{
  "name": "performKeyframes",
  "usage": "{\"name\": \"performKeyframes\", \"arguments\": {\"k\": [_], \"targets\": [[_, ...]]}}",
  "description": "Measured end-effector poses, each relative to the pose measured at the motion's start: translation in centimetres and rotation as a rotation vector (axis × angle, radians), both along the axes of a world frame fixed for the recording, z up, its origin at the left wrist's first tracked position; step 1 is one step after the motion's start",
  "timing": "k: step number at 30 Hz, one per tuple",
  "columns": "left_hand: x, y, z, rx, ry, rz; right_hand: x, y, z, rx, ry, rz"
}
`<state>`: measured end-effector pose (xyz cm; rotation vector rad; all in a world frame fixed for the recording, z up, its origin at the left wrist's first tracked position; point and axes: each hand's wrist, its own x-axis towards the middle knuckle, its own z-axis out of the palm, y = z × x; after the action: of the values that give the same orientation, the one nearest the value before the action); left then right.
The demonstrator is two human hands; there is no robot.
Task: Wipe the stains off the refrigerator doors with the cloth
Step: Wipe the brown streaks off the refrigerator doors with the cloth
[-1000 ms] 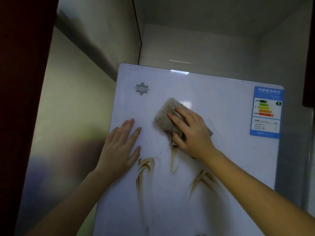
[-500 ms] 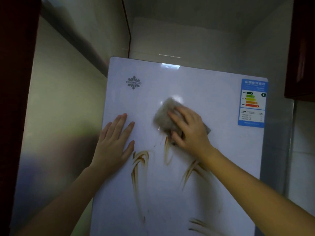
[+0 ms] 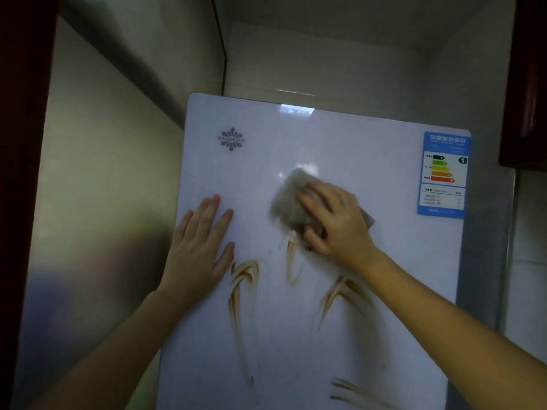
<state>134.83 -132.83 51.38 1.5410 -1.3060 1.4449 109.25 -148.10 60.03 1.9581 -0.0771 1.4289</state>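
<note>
Cloth sits pinned flat against the refrigerator door under the right hand, fingers pressed together on it, just at 12 o'clock of the brown stains. Left hand, open-palmed at 9 o'clock, likely steadies the door.

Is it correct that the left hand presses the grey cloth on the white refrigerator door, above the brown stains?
Not quite: in the head view the right hand presses the grey cloth on the refrigerator door, above the brown stains. The left hand lies flat, without cloth.
</note>
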Motion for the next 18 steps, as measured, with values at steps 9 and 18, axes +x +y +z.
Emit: {"name": "performKeyframes", "arguments": {"k": [9, 18], "targets": [[0.0, 0.0, -0.1, 0.008, 0.007, 0.007, 1.3, 0.9, 3.2, 0.210, -0.248, 0.050], [-0.3, 0.4, 0.3, -0.054, -0.002, -0.042, 3.6, 2.0, 7.7, 0.003, -0.063, 0.016]]}}
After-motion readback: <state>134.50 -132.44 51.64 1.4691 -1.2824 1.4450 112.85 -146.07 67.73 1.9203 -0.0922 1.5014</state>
